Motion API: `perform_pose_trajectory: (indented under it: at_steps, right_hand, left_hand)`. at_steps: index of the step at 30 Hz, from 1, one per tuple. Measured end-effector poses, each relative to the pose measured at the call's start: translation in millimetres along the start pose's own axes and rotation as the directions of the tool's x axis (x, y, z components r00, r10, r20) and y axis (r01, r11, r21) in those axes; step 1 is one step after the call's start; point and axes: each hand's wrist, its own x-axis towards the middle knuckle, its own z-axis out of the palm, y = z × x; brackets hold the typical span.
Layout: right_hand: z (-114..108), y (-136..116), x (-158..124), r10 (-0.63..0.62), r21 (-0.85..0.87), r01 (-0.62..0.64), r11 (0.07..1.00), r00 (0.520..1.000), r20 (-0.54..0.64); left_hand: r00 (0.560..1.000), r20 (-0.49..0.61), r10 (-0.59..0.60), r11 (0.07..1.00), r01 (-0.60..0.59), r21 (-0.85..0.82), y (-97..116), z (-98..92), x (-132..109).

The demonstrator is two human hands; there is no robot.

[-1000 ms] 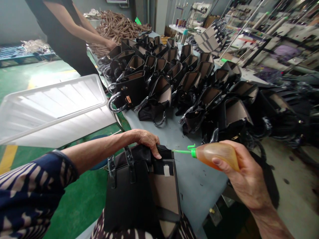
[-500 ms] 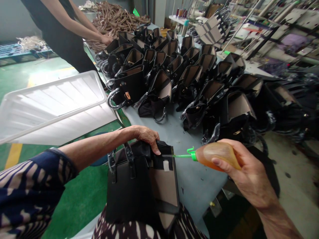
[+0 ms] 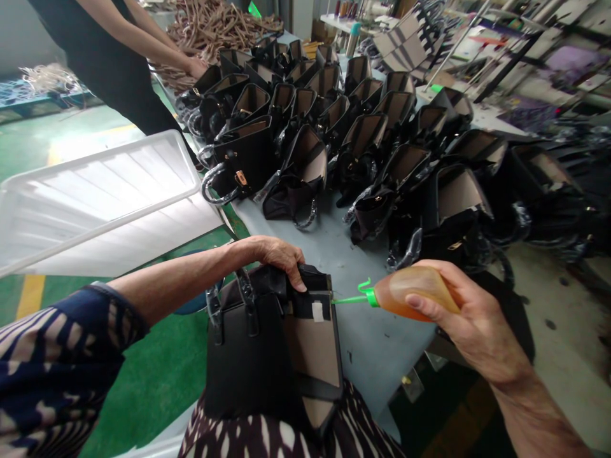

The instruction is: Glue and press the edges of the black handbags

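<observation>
A black bag (image 3: 252,366) is rested on the patterned cloth (image 3: 267,436) of the lap, its flap held down by the left hand (image 3: 282,259), with the thumb laid on top and the other fingers partly hidden. An amber squeeze bottle (image 3: 405,294) is gripped by the right hand (image 3: 470,318), its green nozzle (image 3: 351,299) pointed at the bag's right edge; tip contact cannot be confirmed. Beyond, open black bags (image 3: 245,159) are crowded on the table (image 3: 367,337), flanked at left by a white tray (image 3: 114,184), with brown strips (image 3: 214,28) heaped farther off near a co-worker (image 3: 102,70).
</observation>
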Motion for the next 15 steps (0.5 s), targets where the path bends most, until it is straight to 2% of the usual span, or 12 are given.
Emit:
perform_pose_trajectory:
  at_steps: [8,15]
  right_hand:
    - [-0.5,1.3,-1.0,0.02,-0.018,-0.019,1.0,0.998,0.056]
    - [-0.8,2.4,-2.5,0.007,-0.004,-0.006,1.0,0.997,0.077]
  left_hand:
    - [1.0,-0.014,0.015,1.0,-0.015,-0.002,-2.9,-0.9,1.1]
    - [0.999,-0.015,0.035,0.995,-0.033,0.093,-7.3,-6.4,2.4]
